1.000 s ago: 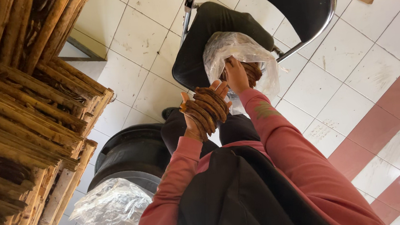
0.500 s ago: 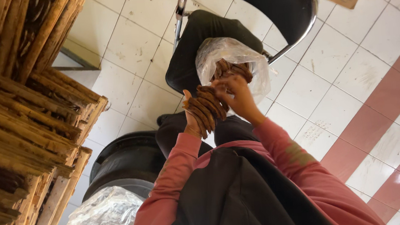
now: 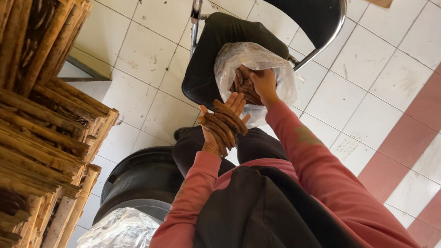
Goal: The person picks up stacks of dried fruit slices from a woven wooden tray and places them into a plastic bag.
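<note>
The left hand point(image 3: 220, 129) is raised palm up with the fingers spread flat, and a stack of brown, strip-like pieces point(image 3: 224, 122) lies across the palm and fingers; the hand cradles the stack rather than pinching it. The pieces are thin, curved and dark reddish brown (what they are made of cannot be told from this view).

The right hand point(image 3: 262, 83) reaches into the mouth of a clear plastic bag point(image 3: 250, 63). Its fingers are bent down onto more of the same brown pieces point(image 3: 242, 84) inside the bag; whether they are pressed together around any piece cannot be told, since the fingertips are hidden among the contents. The bag rests on the black padded seat of a chair point(image 3: 210, 66) with a chrome tube frame and a curved black backrest.

Both arms wear pink sleeves point(image 3: 314, 158), and a black garment point(image 3: 261, 221) covers the torso.

To the left, stacked wooden crates point(image 3: 23, 120) of rough slats fill the frame edge. Below them sits a black round bin point(image 3: 140, 181), with a second clear plastic bag point(image 3: 116, 242) just in front of it. The floor point(image 3: 386, 72) is of white tiles with red bands at the right.
</note>
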